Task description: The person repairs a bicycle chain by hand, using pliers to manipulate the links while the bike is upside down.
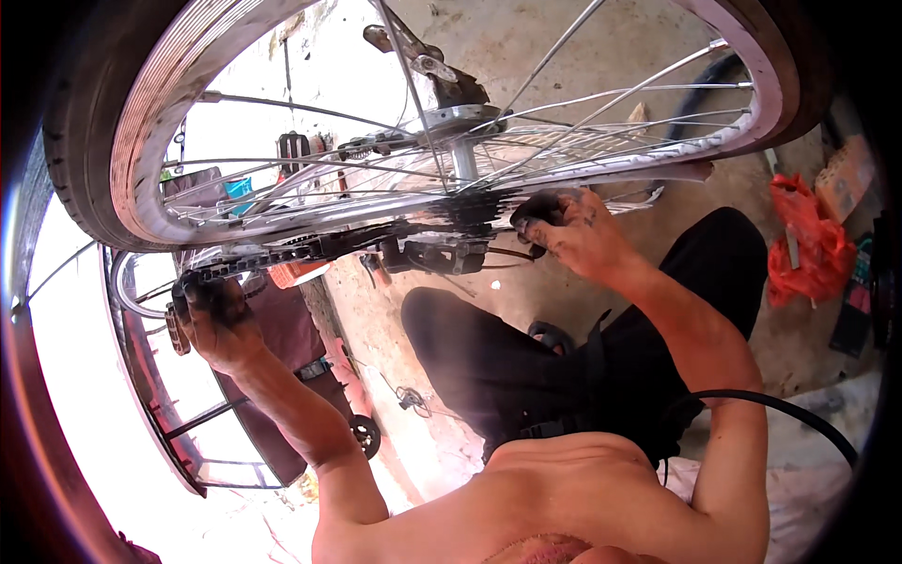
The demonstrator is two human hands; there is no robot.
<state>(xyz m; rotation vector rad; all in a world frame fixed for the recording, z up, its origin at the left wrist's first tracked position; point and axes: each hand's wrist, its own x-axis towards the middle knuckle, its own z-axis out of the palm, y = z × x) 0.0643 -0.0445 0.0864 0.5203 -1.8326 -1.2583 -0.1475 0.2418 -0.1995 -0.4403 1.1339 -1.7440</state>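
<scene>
A bicycle wheel [164, 113] with thin metal spokes fills the upper part of the head view, and a dark stack of sprockets [470, 209] sits at its hub [465, 160]. My left hand [221, 320], black with grease, is closed round a pedal [177, 329] at the left, beside the chain [282, 256]. Just right of the sprockets, my right hand [568, 230] has its blackened fingers curled in. What they grip, if anything, is hidden. The rear derailleur [442, 256] hangs below the sprockets, between my two hands, with a cable curving toward my right hand.
My knees in black trousers [470, 352] lie below the wheel. On the floor at right are a red plastic bag [803, 244] and a black tyre or tube [700, 94]. A dark red cart-like frame [282, 404] stands at left. A black cable [780, 402] crosses my right arm.
</scene>
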